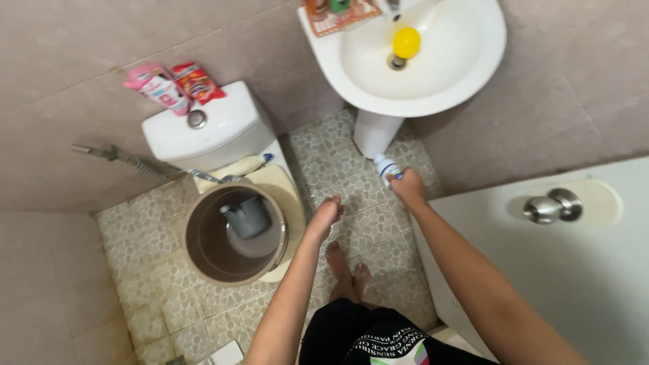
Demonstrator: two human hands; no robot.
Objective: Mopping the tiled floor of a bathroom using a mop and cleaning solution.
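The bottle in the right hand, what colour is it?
White bottle with a blue label, seen in the head view.

The light where I stand is soft and even, fairly bright, with no hard shadows. It seems to come from above; the white sink (473, 61) and the toilet tank (223, 128) look almost washed out, and the door knob (553, 206) carries a small glint. The inside of the bucket (233, 236) is dimmer. My wide lens bends the walls and floor (378, 223) outward at the edges. Detail is slightly soft throughout, and my left hand (326, 215) looks a little smeared by motion.
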